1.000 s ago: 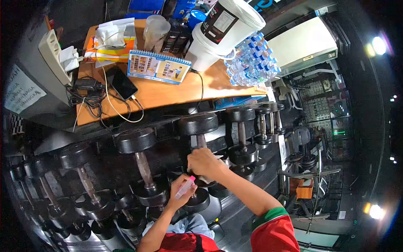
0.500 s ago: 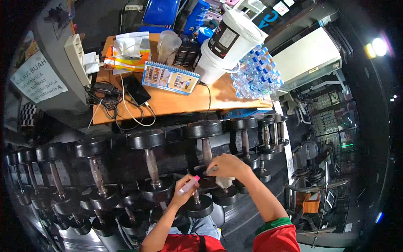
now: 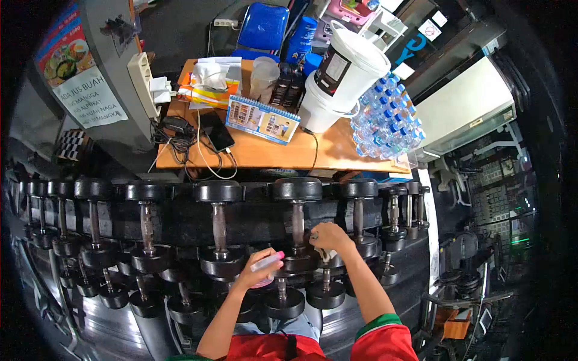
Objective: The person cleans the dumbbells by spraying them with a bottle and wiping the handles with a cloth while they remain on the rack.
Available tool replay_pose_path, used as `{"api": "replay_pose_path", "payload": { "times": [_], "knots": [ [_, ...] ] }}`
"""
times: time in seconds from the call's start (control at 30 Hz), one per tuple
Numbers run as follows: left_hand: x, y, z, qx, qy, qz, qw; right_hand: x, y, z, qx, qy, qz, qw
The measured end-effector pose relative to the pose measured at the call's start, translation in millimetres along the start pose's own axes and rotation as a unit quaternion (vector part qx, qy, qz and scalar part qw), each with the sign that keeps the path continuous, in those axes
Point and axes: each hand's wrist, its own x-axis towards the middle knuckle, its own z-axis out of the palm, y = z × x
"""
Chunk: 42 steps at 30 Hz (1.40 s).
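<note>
White cloth [image 3: 328, 256] bunched in curled right hand [image 3: 333, 236], drew off dumbbell handle [image 3: 298, 224] toward three o'clock, uncovering it, and kept pink-capped bottle [image 3: 264, 263] clasped in left hand [image 3: 248, 274].

A gym, shown by rows of dumbbells [image 3: 219, 230].

Bright middle, dark rim, wide-angle bend.
Cool white light falls strongly on the desk [image 3: 271, 157], the white buckets [image 3: 352, 54] and the pale cabinet [image 3: 460, 105], with a soft shadow beside the buckets; its source cannot be seen. Small glints sit on the black dumbbells [image 3: 298, 189], and glare streaks the floor [image 3: 108, 325]. The far right is dim, its details murky. The corners fall to black, and shapes curve and stretch toward the edges, while the centre looks fairly sharp.
</note>
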Motion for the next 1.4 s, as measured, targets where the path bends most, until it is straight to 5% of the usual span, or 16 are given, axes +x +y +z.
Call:
{"api": "replay_pose_path", "payload": {
  "times": [0.13,0.3,0.5,0.67,0.77,0.97,1.03,1.27,1.4],
  "knots": [
    [-3,14,9,-0.058,0.038,-0.041,0.997,3,11,5,0.044,-0.009,-0.025,0.999],
    [-8,37,38,0.067,0.134,0.014,0.989,-31,19,-4,0.298,0.002,-0.076,0.952],
    [0,66,75,0.210,0.246,0.026,0.946,-68,15,6,0.316,0.184,-0.188,0.911],
    [19,71,86,0.296,0.303,0.050,0.905,-91,13,22,0.420,0.263,-0.135,0.858],
    [34,53,75,0.402,0.331,0.152,0.840,-97,14,36,0.450,0.280,-0.119,0.839],
    [36,57,75,0.403,0.329,0.119,0.846,-109,6,28,0.483,0.299,-0.058,0.821],
    [28,68,79,0.275,0.311,0.042,0.909,-101,5,21,0.456,0.331,-0.078,0.823],
    [11,55,46,0.086,0.238,0.040,0.967,-50,-34,-32,0.348,0.399,-0.148,0.835],
    [3,49,29,0.096,0.195,0.017,0.976,-12,-43,-26,0.293,0.394,-0.144,0.859]
  ]
}}
